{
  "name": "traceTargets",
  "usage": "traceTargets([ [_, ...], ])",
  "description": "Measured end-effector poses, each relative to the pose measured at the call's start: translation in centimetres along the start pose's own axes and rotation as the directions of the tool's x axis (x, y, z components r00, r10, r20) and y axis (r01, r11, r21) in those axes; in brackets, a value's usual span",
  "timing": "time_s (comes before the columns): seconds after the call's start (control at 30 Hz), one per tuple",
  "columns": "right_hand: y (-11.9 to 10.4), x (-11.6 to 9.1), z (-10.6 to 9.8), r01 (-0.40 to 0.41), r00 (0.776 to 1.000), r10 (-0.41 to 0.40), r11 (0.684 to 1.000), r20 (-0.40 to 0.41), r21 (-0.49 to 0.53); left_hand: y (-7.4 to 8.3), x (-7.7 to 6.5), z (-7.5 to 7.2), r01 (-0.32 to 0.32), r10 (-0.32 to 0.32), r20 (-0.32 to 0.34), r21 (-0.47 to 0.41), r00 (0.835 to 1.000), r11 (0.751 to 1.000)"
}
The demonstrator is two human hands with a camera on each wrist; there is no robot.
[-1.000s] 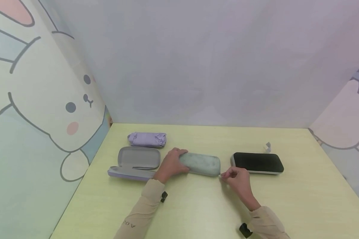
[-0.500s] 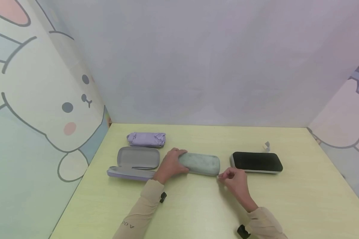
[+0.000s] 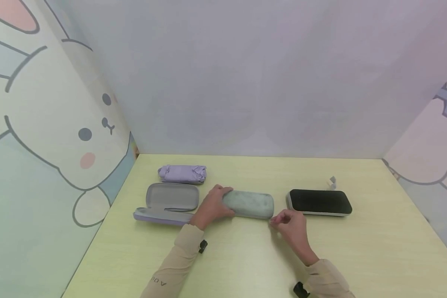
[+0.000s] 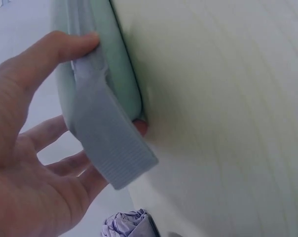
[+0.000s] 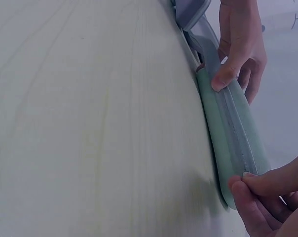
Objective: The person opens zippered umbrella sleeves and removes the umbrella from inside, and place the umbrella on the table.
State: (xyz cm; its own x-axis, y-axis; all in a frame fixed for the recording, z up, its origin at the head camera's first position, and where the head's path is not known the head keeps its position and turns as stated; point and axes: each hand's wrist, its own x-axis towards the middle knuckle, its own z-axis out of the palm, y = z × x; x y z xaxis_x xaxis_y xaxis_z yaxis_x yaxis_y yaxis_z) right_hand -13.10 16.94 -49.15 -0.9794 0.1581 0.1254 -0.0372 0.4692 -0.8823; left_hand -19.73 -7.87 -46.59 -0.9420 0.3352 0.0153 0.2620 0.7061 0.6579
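Note:
A pale green zippered case [image 3: 248,204] lies on the table, its grey zipper [image 5: 233,121] running along the near side. My left hand [image 3: 213,203] grips the case's left end, thumb on the zipper band and fingers round the far side. From that end sticks out a ribbed grey fabric tab [image 4: 114,143]. At the near right corner, my right hand [image 3: 294,227] pinches the zipper pull [image 5: 246,174] between thumb and forefinger; the fingertips hide most of it. In the right wrist view, the zipper teeth look joined between the two hands.
Left of the hands lies an unzipped lilac case [image 3: 173,196] with grey lining, a crumpled lilac wrapped bundle [image 3: 182,174] behind it. To the right sits a black-topped case [image 3: 320,202] with a pale side, and a small grey tab [image 3: 333,182] shows behind it.
My right hand has shifted slightly left along the near edge of the green case, still pinching the zipper pull. The left hand keeps its grip in the same place.

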Motion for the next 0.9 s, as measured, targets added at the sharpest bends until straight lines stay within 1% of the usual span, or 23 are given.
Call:
traceTargets([
  [0.2,0.1,-0.1,0.2,0.002,1.000,-0.002,0.999,-0.011,0.033,-0.4,-0.3,-0.3,-0.028,0.029,0.065,-0.019,0.997,0.999],
  [0.3,0.1,-0.1,0.2,-0.001,1.000,0.001,0.999,-0.020,0.033,-0.6,-0.2,-0.3,-0.040,0.042,0.080,-0.025,0.996,0.999],
  [0.5,-0.1,-0.1,0.3,0.008,1.000,-0.008,1.000,-0.021,0.015,-1.0,0.0,-0.3,-0.031,0.034,0.053,-0.057,0.998,0.998],
  [0.63,-0.2,-0.2,0.5,-0.013,1.000,0.013,1.000,-0.029,0.011,-1.1,0.1,-0.3,-0.036,0.039,0.039,-0.077,0.998,0.996],
  [0.9,-0.4,-0.4,1.1,-0.016,0.999,0.016,1.000,-0.029,0.014,-0.9,0.2,-0.3,-0.062,0.064,0.024,-0.063,0.998,0.996],
])
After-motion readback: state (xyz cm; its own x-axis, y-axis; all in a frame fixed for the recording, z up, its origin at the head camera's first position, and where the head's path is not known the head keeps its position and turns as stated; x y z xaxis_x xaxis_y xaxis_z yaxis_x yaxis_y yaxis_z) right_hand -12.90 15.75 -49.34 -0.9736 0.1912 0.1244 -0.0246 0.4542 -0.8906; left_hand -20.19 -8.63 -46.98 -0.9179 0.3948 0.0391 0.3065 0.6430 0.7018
